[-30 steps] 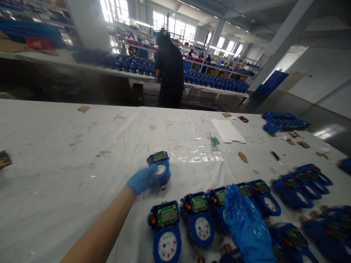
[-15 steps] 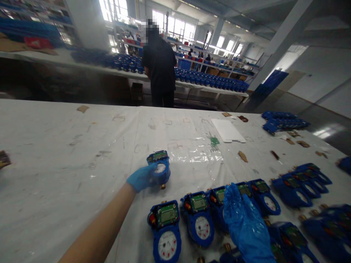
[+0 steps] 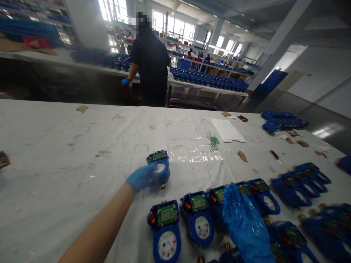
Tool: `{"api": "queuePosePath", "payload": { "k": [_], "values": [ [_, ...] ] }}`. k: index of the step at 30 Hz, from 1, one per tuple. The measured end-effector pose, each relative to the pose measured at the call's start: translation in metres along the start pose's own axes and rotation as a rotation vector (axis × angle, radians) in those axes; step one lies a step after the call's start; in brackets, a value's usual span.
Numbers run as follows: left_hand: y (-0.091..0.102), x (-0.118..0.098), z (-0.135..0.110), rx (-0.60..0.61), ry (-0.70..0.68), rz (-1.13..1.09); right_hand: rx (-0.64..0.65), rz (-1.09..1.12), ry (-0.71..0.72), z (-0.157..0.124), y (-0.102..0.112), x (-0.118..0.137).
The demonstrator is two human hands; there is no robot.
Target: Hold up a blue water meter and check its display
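Two gloved hands at work among blue water meters on a plastic-covered worktop (image 3: 68, 153).

Out ahead, the left hand (image 3: 141, 176) has its fingers closed around a single blue meter (image 3: 159, 168), which sits on the worktop apart from the others, its green display end pointing away. Nearer, the right hand (image 3: 244, 219) lies flat, fingers extended and gripping nothing, across a row of meters (image 3: 197, 219) laid side by side, dials up. More meters (image 3: 301, 182) lie to the right. A white flat panel (image 3: 227, 130) rests farther back. Beyond the worktop, a person in dark clothes (image 3: 149, 62) stands facing another bench.
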State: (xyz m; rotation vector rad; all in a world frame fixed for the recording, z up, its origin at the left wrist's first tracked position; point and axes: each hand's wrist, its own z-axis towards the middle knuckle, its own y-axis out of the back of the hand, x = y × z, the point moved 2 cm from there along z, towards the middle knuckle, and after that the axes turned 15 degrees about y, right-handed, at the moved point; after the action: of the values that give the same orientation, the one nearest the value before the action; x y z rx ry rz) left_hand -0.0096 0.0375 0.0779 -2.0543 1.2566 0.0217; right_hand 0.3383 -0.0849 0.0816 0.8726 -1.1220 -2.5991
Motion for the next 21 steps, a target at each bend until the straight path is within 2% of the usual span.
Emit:
{"api": "queuePosePath", "payload": {
  "k": [4, 6, 9, 12, 14, 16, 19, 21],
  "values": [
    [0.001, 0.001, -0.001, -0.002, -0.010, 0.004, 0.035, -0.022, -0.018, -0.006, 0.003, -0.002],
    [0.000, 0.002, -0.001, 0.012, -0.019, 0.016, 0.072, -0.022, 0.042, -0.012, 0.003, -0.003],
    [0.001, 0.003, -0.001, -0.063, -0.021, 0.012, 0.083, -0.016, 0.182, -0.020, 0.002, -0.004],
    [0.002, 0.002, -0.001, -0.143, -0.024, 0.024, 0.030, 0.050, 0.162, -0.021, 0.001, -0.005],
    [0.004, 0.001, 0.000, -0.146, -0.028, 0.041, 0.021, 0.064, 0.154, -0.017, 0.004, -0.004],
    [0.005, 0.001, 0.002, -0.120, -0.031, 0.050, 0.046, -0.087, 0.222, -0.010, 0.008, -0.002],
    [0.009, 0.000, 0.005, -0.077, -0.022, 0.036, 0.132, -0.573, 0.363, 0.001, 0.014, 0.004],
    [0.010, 0.001, 0.007, -0.042, -0.017, 0.025, 0.183, -0.777, 0.413, 0.004, 0.016, 0.006]
  ]
}}
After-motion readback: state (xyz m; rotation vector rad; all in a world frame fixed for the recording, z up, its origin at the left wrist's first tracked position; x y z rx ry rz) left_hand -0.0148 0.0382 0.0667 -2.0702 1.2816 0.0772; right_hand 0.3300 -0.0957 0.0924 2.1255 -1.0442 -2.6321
